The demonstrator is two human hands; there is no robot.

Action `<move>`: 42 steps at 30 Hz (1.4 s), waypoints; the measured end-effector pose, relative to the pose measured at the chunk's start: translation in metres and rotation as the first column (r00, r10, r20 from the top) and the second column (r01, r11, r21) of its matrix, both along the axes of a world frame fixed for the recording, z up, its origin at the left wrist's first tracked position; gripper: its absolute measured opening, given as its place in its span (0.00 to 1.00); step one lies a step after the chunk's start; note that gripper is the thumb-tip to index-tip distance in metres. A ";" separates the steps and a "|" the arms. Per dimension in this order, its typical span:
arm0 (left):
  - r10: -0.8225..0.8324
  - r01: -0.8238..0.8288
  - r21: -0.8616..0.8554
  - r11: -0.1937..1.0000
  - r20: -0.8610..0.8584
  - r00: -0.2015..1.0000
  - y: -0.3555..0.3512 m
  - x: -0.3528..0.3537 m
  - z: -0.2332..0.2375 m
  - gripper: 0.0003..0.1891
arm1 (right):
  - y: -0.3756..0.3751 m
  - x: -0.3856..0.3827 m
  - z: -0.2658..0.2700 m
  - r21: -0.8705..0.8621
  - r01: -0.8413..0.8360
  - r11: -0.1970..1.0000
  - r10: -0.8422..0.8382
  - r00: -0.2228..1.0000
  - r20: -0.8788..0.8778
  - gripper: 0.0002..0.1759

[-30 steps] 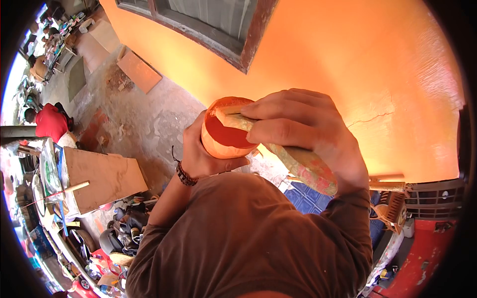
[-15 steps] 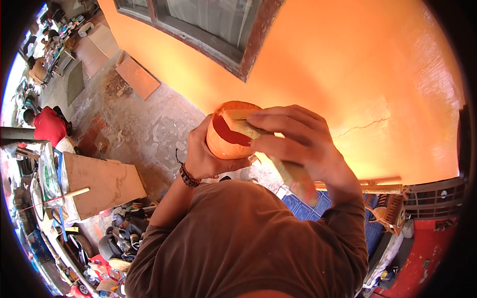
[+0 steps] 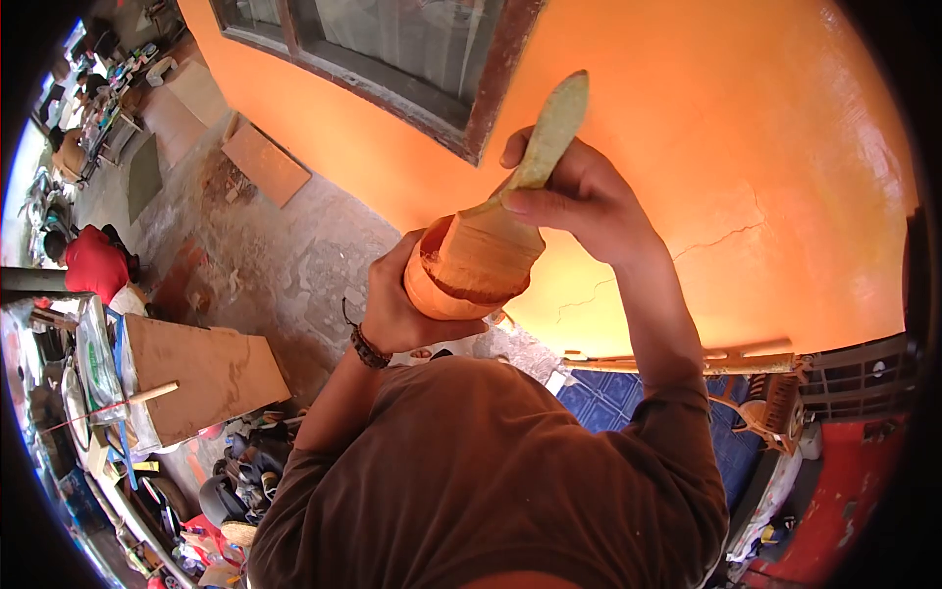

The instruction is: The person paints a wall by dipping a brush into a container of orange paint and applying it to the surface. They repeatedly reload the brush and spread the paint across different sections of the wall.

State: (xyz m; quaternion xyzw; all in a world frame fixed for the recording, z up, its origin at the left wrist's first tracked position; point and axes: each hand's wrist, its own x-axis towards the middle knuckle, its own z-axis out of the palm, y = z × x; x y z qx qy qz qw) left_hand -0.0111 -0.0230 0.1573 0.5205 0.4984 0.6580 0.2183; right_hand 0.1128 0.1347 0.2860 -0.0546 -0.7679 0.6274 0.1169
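My left hand is closed around an orange round container, tilted so that its reddish inside shows in part. In my right hand is a putty knife, gripped near where the handle meets the blade, with the pale green handle pointing up and away. Its broad blade is coated in orange and lies across the container's mouth, covering much of the opening. A beaded bracelet circles my left wrist.
Ahead stands an orange wall with a crack and a brown-framed window. A brown board lies by its base. Leftward are a wooden panel, clutter and a crouching person in red. Blue tiles show at right.
The putty knife has turned over: its handle pointed down toward me and now points up. My right hand has moved up, and the blade now spans the container's mouth.
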 end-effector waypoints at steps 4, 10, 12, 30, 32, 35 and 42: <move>-0.001 0.001 0.003 1.000 0.069 0.998 0.004 0.002 0.001 0.44 | 0.007 0.000 -0.010 -0.151 0.049 0.987 -0.052 0.998 -0.018 0.18; -0.023 0.022 -0.057 0.998 -0.013 1.000 0.011 -0.001 0.000 0.44 | 0.021 0.012 -0.022 -0.437 0.226 0.871 -0.332 0.926 -0.181 0.14; -0.051 0.051 -0.035 0.998 0.003 0.999 0.019 0.001 -0.002 0.44 | 0.022 0.018 -0.032 -0.652 0.302 0.696 -0.477 0.873 -0.105 0.13; -0.265 0.273 -0.033 0.962 0.154 0.952 0.082 0.040 0.016 0.44 | 0.030 0.096 -0.041 -0.882 0.126 0.455 -0.558 0.812 -0.172 0.23; -0.293 0.300 -0.013 0.954 0.176 0.940 0.085 0.042 0.018 0.44 | 0.031 0.101 -0.040 -0.878 0.143 0.457 -0.585 0.791 -0.176 0.22; -0.307 0.306 0.024 0.952 0.138 0.942 0.090 0.043 0.019 0.43 | 0.032 0.103 -0.037 -0.874 0.171 0.454 -0.615 0.770 -0.169 0.20; -0.393 0.458 -0.001 0.889 0.512 0.764 0.102 0.043 0.003 0.42 | 0.036 0.106 -0.017 -0.834 0.228 0.502 -0.634 0.753 -0.177 0.16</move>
